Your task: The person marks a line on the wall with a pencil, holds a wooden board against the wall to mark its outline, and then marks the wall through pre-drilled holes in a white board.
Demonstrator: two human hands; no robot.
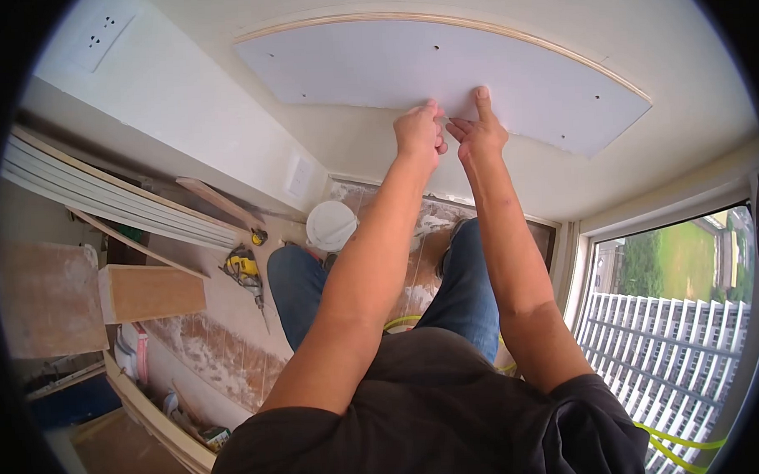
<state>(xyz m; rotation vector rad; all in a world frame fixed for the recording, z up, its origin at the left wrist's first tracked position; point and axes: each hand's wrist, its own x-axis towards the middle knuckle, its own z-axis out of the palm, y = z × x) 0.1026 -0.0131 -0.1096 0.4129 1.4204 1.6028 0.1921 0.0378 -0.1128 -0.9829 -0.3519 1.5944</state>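
A white panel (348,67) with a plywood edge and several small holes lies against the pale wall (326,138). At its lower edge, near the middle, my left hand (420,134) is closed, its fingers pinched together; whatever they hold is too small to name. Just right of it, my right hand (478,129) has its thumb stretched out flat on the panel face and its other fingers apart, pointing at the left hand. Nothing shows in its grasp.
A white bucket (331,225) stands on the dusty floor by my knees. A yellow power tool (243,265) lies to the left, near stacked boards (127,196) and a wooden box (153,292). At right is a window (673,260).
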